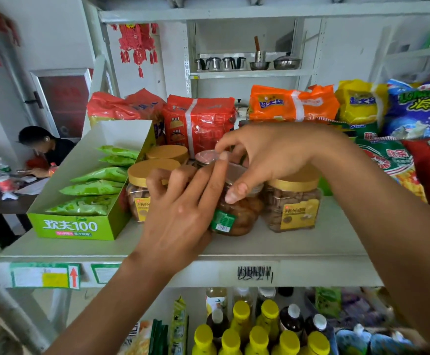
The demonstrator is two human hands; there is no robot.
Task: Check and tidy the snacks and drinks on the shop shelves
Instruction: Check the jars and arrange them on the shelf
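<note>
Together, the left hand (180, 208) and right hand (267, 155) clasp a round, clear plastic jar (239, 215) on the smooth shelf (298, 242).

jar (244, 213) mostly covered, bottles (258, 338) cropped — bottom edge

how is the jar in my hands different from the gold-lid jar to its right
Lid: the held jar has a see-through lid, the gold-lid jar an opaque gold one. Label: green on the held jar, yellow on the gold-lid jar. The left hand and right hand grip the held jar, not the gold-lid jar. Both are clear jars on the shelf.
</note>
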